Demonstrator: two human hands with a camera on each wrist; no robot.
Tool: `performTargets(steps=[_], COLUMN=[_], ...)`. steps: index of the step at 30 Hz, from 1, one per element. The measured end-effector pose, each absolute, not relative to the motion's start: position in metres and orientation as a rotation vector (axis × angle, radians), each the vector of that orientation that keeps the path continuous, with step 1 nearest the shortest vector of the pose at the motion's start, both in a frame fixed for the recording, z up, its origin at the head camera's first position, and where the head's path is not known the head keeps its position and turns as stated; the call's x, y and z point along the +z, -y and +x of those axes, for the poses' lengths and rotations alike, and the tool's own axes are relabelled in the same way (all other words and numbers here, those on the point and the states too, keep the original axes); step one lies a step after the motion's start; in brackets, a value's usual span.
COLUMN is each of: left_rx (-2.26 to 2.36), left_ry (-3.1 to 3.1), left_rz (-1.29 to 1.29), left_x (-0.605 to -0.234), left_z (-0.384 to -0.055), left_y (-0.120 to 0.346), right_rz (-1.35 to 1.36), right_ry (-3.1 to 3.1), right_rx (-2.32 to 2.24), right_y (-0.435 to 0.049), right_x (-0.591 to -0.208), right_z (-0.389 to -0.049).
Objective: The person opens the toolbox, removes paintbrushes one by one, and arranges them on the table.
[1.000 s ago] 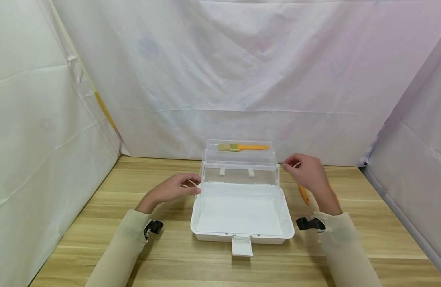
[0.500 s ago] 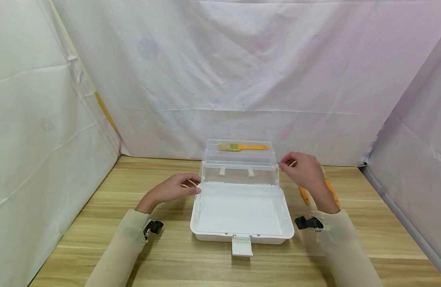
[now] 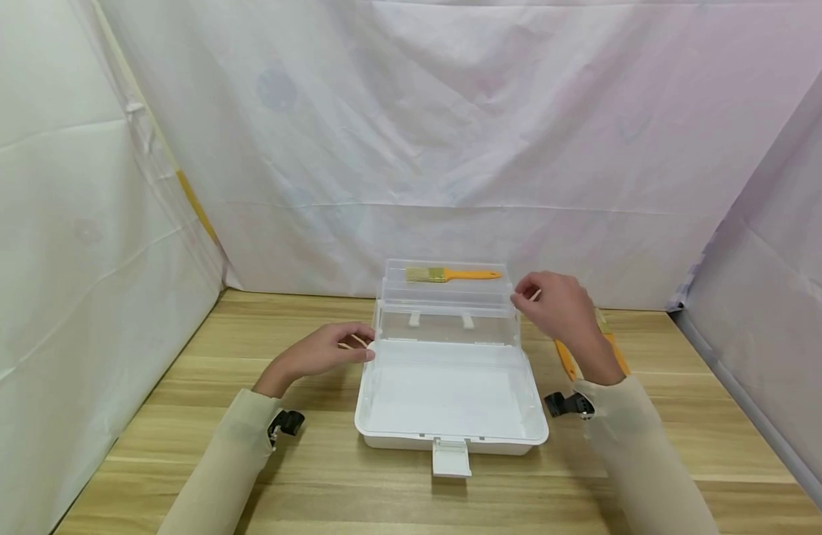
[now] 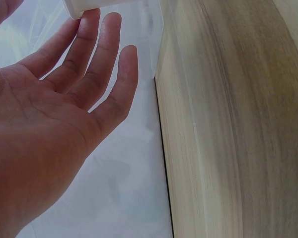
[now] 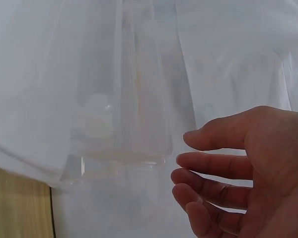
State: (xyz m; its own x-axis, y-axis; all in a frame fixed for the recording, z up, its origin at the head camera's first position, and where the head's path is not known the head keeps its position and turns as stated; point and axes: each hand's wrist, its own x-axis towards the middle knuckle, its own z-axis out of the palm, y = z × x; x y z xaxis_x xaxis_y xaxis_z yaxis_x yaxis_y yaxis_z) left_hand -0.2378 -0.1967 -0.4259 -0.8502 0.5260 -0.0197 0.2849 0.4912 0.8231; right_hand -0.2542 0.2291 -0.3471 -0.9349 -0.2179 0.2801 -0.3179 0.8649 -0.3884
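Observation:
A white plastic storage box (image 3: 451,401) sits on the table with its front latch (image 3: 451,459) hanging down. Its clear lid and tray (image 3: 444,296) are raised at the back. A paintbrush (image 3: 454,275) with an orange handle and pale bristles lies across the clear tray. At the box's left back corner is my left hand (image 3: 320,349); in the left wrist view its relaxed fingers (image 4: 107,44) touch the white rim. My right hand (image 3: 558,305) hovers beside the tray's right end. The right wrist view shows its fingers (image 5: 213,166) loosely curved, holding nothing, slightly apart from the clear plastic.
Two more orange-handled paintbrushes (image 3: 617,353) lie on the wooden table (image 3: 357,498) right of the box, partly hidden by my right hand and wrist. White cloth walls (image 3: 451,148) enclose the table at the back and both sides.
My right hand has moved left and slightly up, from beside the box to the raised tray's right end. The left hand, box and paintbrush on the tray have stayed put.

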Motion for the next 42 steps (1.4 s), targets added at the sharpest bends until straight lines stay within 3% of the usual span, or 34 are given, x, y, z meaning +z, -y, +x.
performTargets(steps=[26, 42], left_rx=[1.295, 1.312], left_ry=[-2.46, -2.445], left_rz=[0.695, 0.686], left_x=[-0.425, -0.424], left_z=[-0.24, -0.237], left_y=[0.195, 0.195], right_rz=[0.373, 0.51], right_ry=[2.94, 3.052], right_rx=[0.513, 0.538], right_y=[-0.185, -0.156], right_x=[-0.32, -0.322], right_z=[-0.308, -0.341])
